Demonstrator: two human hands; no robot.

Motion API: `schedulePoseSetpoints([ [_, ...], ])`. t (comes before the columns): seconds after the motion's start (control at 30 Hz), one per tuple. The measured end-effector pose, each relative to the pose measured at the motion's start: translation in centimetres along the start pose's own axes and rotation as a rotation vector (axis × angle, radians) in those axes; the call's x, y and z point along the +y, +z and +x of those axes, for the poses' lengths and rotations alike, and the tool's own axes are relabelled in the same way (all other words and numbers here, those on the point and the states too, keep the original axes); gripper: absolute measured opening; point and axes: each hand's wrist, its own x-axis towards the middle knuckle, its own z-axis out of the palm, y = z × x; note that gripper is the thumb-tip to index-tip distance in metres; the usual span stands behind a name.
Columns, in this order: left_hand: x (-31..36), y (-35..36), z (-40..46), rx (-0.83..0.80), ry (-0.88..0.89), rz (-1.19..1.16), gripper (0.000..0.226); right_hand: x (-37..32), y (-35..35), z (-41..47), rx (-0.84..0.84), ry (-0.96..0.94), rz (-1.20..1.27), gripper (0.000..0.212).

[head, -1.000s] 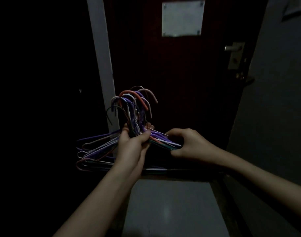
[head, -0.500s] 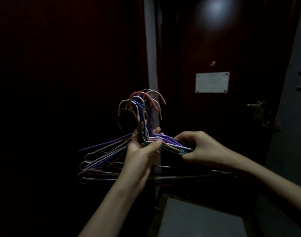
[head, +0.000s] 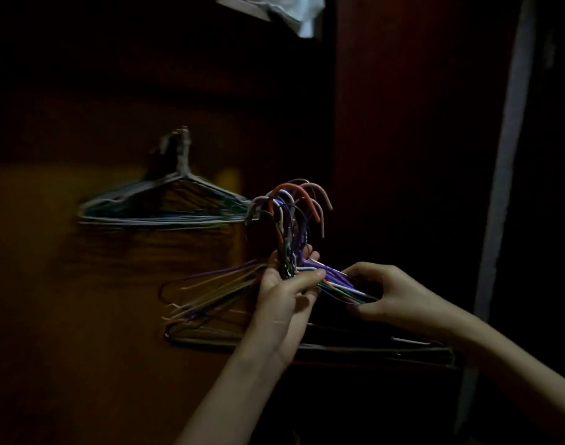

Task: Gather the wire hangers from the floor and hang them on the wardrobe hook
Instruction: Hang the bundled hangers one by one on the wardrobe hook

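Head view, hung hangers [head: 165, 207] now visible (dim)

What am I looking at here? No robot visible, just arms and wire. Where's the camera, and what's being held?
There is no machine: a person works with bare hands, and the single camera sits on their head, looking forward and down. So the arms entering from the bottom are the wearer's own.

The left hand grips a bundle of coloured wire hangers at the necks, hooks pointing up. The right hand pinches the sloping shoulder wires of the same bundle.

To the left, a second set of hangers already hangs against the dark brown wardrobe panel; the hook itself is too dim to make out. Something pale shows at the top edge. The room is very dark, so little else can be told.
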Motion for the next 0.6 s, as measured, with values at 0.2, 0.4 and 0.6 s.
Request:
schedulePoseSetpoints([
  [0.2, 7.1, -6.7, -0.6, 0.156, 0.108, -0.066, 0.057, -6.0, 7.2, 6.4, -0.060, -0.081, -0.073, 0.048],
  [0.4, 10.8, -9.1, -1.3, 0.233, 0.167, -0.066, 0.060, -8.7, 9.7, 8.5, -0.119, -0.088, -0.072, 0.069],
  [0.6, 11.7, -10.3, -0.3, 0.277, 0.185, -0.037, 0.063, -8.2, 10.3, 9.3, -0.002, -0.114, -0.071, 0.034],
])
